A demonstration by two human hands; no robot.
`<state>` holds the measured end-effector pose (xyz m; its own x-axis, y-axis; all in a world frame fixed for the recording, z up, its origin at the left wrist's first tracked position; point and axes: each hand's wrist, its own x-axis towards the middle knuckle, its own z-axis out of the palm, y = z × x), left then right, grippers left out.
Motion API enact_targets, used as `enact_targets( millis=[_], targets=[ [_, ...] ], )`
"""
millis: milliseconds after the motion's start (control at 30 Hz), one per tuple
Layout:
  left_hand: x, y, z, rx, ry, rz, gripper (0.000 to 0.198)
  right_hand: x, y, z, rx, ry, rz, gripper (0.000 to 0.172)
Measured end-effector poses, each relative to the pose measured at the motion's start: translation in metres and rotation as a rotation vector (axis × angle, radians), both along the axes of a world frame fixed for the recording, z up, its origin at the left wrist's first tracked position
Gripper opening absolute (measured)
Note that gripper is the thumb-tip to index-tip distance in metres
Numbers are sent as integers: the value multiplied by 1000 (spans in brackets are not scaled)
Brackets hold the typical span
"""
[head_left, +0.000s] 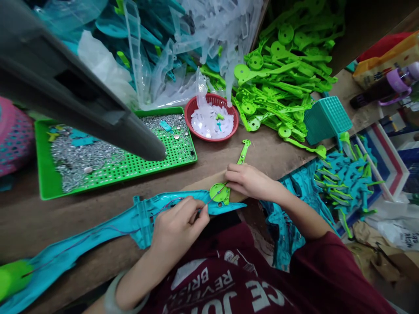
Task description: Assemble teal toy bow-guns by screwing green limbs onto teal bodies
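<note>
A long turquoise plastic piece point(108, 227) lies across the bench front, a thin dark cord point(214, 195) running along it. My left hand point(180, 226) is closed over the piece, pinching the cord between thumb and forefinger. The cord stretches from there across the round end of a lime-green plastic lever point(218, 194), which rests on the turquoise piece's right end. My right hand point(248, 179) is closed at the lever, its fingertips pinching the cord near the round end. That hand covers the lever's middle; its narrow end points away from me.
A green tray point(124, 172) of small screws and a red basket point(212, 138) of white pieces stand behind. Lime-green levers point(275, 87) are heaped at the back right, near a teal basket point(327, 120). A grey arm point(108, 104) juts in above the tray.
</note>
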<state>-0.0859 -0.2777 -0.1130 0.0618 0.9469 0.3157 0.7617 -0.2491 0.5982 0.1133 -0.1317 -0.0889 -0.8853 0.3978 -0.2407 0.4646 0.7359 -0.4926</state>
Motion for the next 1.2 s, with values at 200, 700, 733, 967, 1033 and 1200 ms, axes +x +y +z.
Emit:
enact_targets(
  millis=[200,700,733,967,1033,1200],
  targets=[
    [6,-2,3,78,71,-160,25,-20,8,17,-66,-188,-22,6],
    [-13,29,19,-484,499,-57,17,-33,7,21,23,-303,74,14],
    [-12,35,24,-541,507,-91,14,-29,6,21,50,-269,92,14],
    [-11,58,43,-714,485,-216,16,-18,-31,4,237,89,172,15],
    [-13,59,41,-719,497,-235,18,-21,-43,-6,280,106,129,18],
    [-39,61,24,-707,226,-296,21,-23,-55,-16,329,111,90,19]
  ],
)
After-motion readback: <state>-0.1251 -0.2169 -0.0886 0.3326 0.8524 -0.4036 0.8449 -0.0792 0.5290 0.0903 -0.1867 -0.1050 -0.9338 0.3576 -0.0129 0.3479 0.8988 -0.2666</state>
